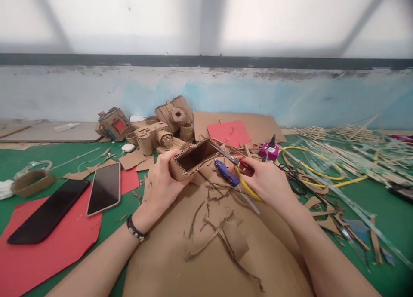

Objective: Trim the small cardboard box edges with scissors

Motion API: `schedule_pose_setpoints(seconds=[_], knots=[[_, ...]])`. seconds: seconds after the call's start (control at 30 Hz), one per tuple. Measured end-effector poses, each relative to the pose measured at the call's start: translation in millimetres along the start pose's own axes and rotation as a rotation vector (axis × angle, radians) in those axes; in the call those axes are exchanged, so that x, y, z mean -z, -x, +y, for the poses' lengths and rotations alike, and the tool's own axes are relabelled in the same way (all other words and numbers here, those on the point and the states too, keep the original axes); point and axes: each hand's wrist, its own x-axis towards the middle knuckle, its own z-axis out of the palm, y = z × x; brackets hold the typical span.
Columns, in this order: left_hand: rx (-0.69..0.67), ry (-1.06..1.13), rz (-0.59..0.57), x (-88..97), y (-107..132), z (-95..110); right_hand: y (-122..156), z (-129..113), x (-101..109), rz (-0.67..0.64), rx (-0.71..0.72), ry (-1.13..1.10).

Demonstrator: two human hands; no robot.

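The open cardboard box (193, 158) is held above the far edge of the cardboard sheet (180, 254), the left hand (163, 179) clamped round its near end. The right hand (266, 181) grips scissors (232, 160), blades touching the box rim. Two phones (105, 187) lie left on the green table (396, 219).

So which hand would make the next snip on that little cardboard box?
Probably the right hand: it already grips the scissors, blades pointing at the cardboard box. The left hand is busy holding that box up, open side towards the camera.
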Motion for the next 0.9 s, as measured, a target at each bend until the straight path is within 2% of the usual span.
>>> schedule_pose_setpoints(seconds=[0.23, 0.47, 0.73, 0.9], knots=[[0.007, -0.015, -0.012, 0.3, -0.1, 0.4, 1.0, -4.6, 4.5, -0.007, -0.019, 0.118], [-0.032, -0.036, -0.006, 1.9, -1.0, 3.8, -3.7, 5.2, -1.1, -0.024, 0.045, -0.062], [-0.060, 0.015, -0.054, 2.0, -0.1, -5.7, -8.5, 17.8, 1.9, -0.028, 0.144, -0.161], [-0.049, 0.018, -0.044, 2.7, -0.2, -3.8, -8.6, 18.9, -1.5, 0.035, 0.103, -0.081]])
